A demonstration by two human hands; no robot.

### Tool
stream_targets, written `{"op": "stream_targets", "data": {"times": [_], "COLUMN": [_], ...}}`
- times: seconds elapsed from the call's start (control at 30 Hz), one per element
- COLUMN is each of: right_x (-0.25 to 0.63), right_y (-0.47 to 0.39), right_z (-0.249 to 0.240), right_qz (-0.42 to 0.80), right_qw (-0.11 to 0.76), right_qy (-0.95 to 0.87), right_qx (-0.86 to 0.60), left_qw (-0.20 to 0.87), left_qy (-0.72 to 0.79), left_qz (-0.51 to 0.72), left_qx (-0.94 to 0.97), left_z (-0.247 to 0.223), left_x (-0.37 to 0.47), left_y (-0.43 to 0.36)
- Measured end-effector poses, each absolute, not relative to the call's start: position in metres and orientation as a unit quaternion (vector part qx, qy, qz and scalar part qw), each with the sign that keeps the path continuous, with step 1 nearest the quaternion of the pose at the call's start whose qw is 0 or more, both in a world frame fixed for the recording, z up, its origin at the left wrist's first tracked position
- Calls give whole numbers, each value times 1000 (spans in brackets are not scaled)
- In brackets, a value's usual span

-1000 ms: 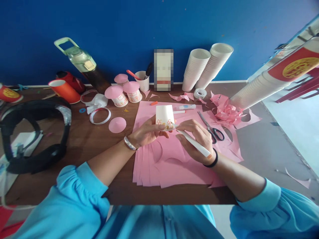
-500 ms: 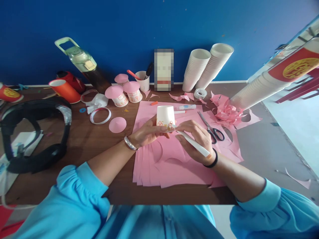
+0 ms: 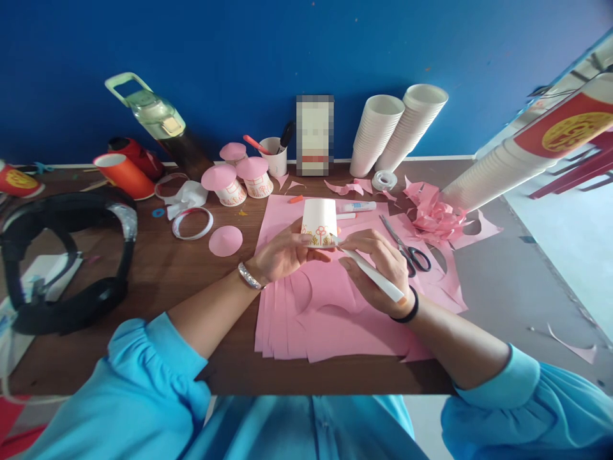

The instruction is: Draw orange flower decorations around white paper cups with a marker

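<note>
My left hand (image 3: 285, 253) holds a white paper cup (image 3: 320, 217) above the pink sheets. Red flowers and yellow-green marks run along the cup's lower edge. In my right hand (image 3: 376, 265) is a white marker (image 3: 376, 279), gripped like a pen, its tip at the lower right of the cup. Whether the tip touches the cup, I cannot tell. Pink paper sheets (image 3: 287, 319) lie stacked under both hands. Just right of my right hand rest black-handled scissors (image 3: 412, 255). Behind the cup lie a glue stick (image 3: 359, 206) and an orange marker cap (image 3: 295, 199).
Several cups with pink cone roofs (image 3: 223, 177) stand at the back left, near a loose pink cone (image 3: 226, 241). Stacked white cups (image 3: 376, 137) lean by the wall. Crumpled pink scraps (image 3: 435, 214) lie right. A black headset (image 3: 71, 300) and a bottle (image 3: 163, 124) occupy the left.
The cup has turned and tilted slightly in my left hand, showing more of the drawn flowers and green marks. My right hand with the marker has barely moved.
</note>
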State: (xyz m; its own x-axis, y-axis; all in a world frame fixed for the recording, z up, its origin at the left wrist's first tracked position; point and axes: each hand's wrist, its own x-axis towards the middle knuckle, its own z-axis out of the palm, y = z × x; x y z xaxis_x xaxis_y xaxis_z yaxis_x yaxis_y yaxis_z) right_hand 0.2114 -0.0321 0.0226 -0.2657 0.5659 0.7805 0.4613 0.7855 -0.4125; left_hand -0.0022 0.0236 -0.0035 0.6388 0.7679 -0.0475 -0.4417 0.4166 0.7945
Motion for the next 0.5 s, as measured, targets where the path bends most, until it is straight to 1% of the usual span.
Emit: {"op": "stream_targets", "data": {"times": [0.23, 0.5], "right_x": [209, 212], "right_y": [-32, -34], "right_z": [20, 23], "right_qz": [62, 61], "right_qw": [517, 515], "right_qy": [-792, -799], "right_qx": [-318, -303], "left_qw": [814, 792], "left_qy": [224, 237], "left_qz": [335, 348], "left_qx": [419, 442], "left_z": [-2, -2], "left_x": [-3, -1], "left_y": [23, 21]}}
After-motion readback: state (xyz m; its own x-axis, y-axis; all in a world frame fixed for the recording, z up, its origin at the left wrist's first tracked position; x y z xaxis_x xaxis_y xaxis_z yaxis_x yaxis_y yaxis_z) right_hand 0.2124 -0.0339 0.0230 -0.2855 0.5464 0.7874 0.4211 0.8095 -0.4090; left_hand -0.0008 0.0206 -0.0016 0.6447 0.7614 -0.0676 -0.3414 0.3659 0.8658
